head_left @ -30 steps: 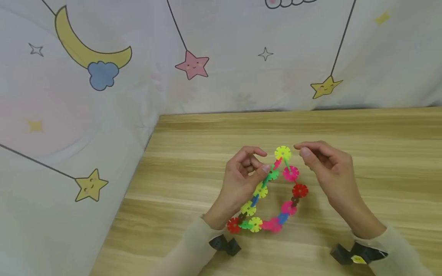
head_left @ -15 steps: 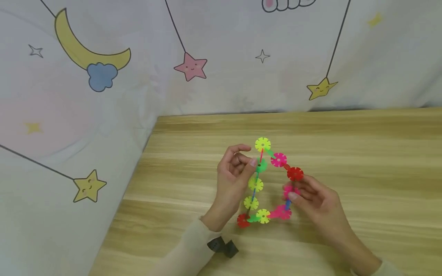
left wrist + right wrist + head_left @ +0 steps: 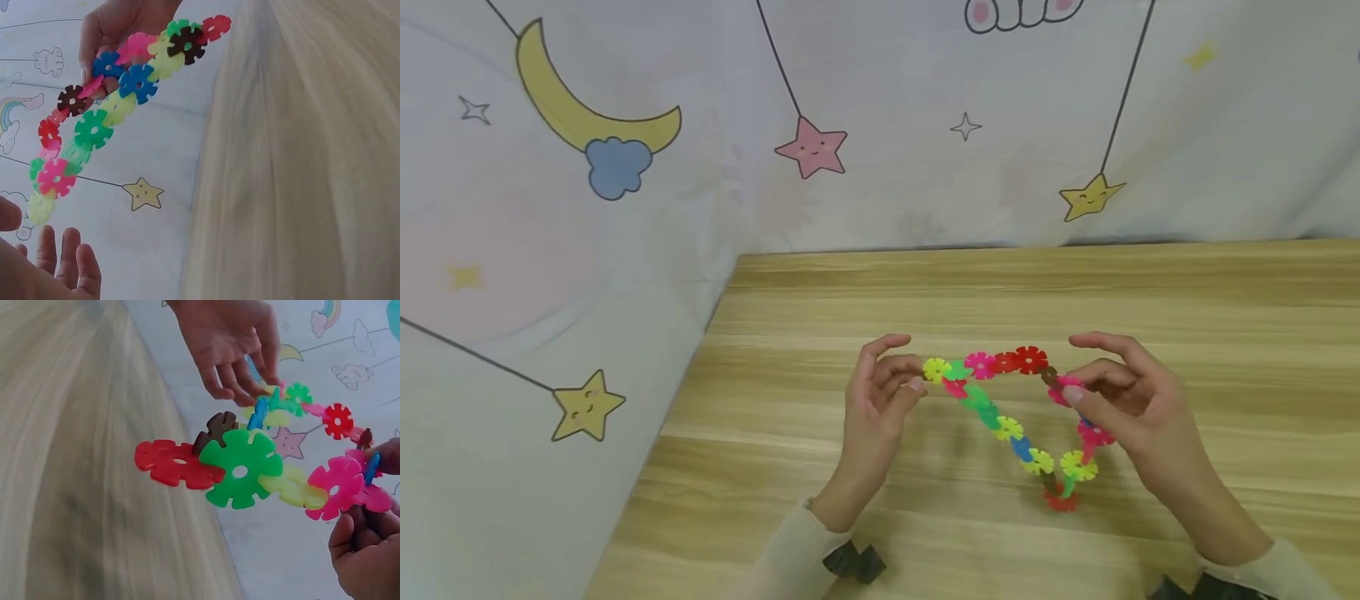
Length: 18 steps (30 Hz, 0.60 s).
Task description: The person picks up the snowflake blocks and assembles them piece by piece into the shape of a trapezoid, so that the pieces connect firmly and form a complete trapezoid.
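Note:
A closed loop of notched plastic flower discs (image 3: 1031, 361) in yellow, green, pink, red, blue and brown hangs above the table. My right hand (image 3: 1138, 400) pinches a pink disc on the loop's right side between thumb and fingers, with the index finger raised. At the loop's left end is a yellow disc (image 3: 42, 208). Beside it my left hand (image 3: 880, 408) has its thumb and fingers spread apart, near the disc without gripping it in the left wrist view. A red disc (image 3: 178, 464) forms the lower tip of the loop.
A wood-grain table (image 3: 805, 333) lies below both hands. Behind it and to its left hangs a pale cloth (image 3: 887, 200) printed with stars, a moon and a cloud. Dark devices (image 3: 853, 562) sit at the wrists.
The loop has turned, its yellow disc swinging left and down, and its red tip moving right. My left hand has let go of a green disc. My right hand took hold of a pink one.

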Motion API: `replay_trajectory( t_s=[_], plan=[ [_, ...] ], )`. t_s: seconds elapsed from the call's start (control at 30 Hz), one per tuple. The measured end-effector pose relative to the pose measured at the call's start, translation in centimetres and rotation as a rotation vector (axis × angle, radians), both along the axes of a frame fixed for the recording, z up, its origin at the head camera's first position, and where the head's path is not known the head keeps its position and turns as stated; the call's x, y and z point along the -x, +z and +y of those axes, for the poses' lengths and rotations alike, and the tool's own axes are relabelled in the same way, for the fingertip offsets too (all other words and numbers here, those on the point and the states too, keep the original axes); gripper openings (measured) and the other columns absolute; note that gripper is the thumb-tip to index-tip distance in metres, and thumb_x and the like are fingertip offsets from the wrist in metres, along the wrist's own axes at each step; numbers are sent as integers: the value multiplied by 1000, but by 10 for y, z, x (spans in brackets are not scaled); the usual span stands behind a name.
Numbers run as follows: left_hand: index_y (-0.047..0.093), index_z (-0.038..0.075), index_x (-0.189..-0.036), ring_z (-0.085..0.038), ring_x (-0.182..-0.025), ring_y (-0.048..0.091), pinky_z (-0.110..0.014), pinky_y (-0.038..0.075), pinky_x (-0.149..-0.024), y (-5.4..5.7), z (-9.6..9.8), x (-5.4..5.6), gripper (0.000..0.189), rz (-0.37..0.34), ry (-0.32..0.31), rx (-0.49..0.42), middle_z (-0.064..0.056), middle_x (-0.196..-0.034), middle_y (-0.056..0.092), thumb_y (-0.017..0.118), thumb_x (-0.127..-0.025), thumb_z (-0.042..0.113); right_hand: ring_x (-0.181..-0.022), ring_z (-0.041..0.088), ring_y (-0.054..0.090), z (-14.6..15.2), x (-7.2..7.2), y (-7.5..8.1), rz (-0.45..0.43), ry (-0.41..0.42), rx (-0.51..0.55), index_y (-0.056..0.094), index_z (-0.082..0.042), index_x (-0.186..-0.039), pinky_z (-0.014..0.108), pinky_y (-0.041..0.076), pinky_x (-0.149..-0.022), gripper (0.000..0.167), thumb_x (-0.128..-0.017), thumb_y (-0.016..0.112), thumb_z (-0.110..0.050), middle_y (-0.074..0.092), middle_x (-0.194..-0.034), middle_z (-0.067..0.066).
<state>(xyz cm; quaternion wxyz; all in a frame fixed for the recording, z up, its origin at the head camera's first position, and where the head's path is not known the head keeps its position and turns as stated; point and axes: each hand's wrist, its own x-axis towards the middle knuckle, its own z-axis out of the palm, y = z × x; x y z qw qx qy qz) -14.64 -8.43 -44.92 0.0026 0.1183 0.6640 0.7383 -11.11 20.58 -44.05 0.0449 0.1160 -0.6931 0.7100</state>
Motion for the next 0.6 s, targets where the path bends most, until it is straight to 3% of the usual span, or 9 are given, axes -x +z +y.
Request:
replay_trajectory(
  t_s=[0.1, 0.17, 0.23, 0.33, 0.4, 0.47, 0.6],
  plan=[
    [56, -2, -138, -15, -112, 70, -26, 58, -97, 7, 1, 3, 37, 123, -2, 67, -12, -118, 70, 63, -101, 0, -84, 13, 66, 5, 5, 8, 68, 55, -98, 58, 1, -142, 25, 50, -67, 50, -95, 65, 17, 80, -94, 2],
    [61, 0, -132, -21, -115, 70, -31, 59, -97, 13, 3, 4, 31, 185, -58, 119, -18, -120, 70, 66, -101, 2, -83, 13, 64, 5, 8, 12, 80, 86, -165, 60, -1, -139, 30, 47, -65, 48, -94, 67, 17, 80, -91, 2],
    [66, 4, -128, -24, -115, 71, -33, 61, -94, 17, 8, 4, 28, 201, -143, 170, -18, -121, 72, 71, -100, 6, -75, 13, 61, 4, 10, 13, 71, 109, -229, 62, -4, -137, 32, 44, -58, 46, -95, 69, 13, 80, -88, 0],
    [69, 9, -126, -19, -109, 74, -34, 64, -93, 19, 14, 4, 27, 137, -269, 216, -16, -117, 76, 75, -100, 9, -69, 16, 62, 0, 14, 11, 25, 148, -264, 61, -8, -138, 34, 43, -55, 45, -97, 70, 9, 80, -87, -1],
    [70, 11, -126, -11, -100, 75, -32, 65, -91, 18, 17, 5, 27, 64, -309, 229, -17, -112, 78, 76, -99, 9, -66, 16, 60, -2, 16, 8, -5, 173, -266, 61, -8, -139, 34, 42, -52, 43, -99, 69, 5, 80, -89, -1],
    [70, 12, -124, -8, -92, 75, -30, 64, -88, 14, 17, 7, 27, 6, -304, 225, -20, -107, 78, 76, -99, 8, -70, 18, 63, -1, 18, 4, -33, 201, -248, 60, -7, -141, 34, 45, -56, 42, -101, 67, 4, 81, -93, 0],
    [69, 13, -124, -10, -83, 75, -27, 63, -83, 7, 14, 12, 29, -61, -236, 203, -21, -100, 77, 77, -97, 5, -85, 15, 74, 6, 17, -5, -78, 226, -200, 57, -6, -144, 27, 60, -72, 43, -103, 63, 4, 80, -111, -2]
  ],
)
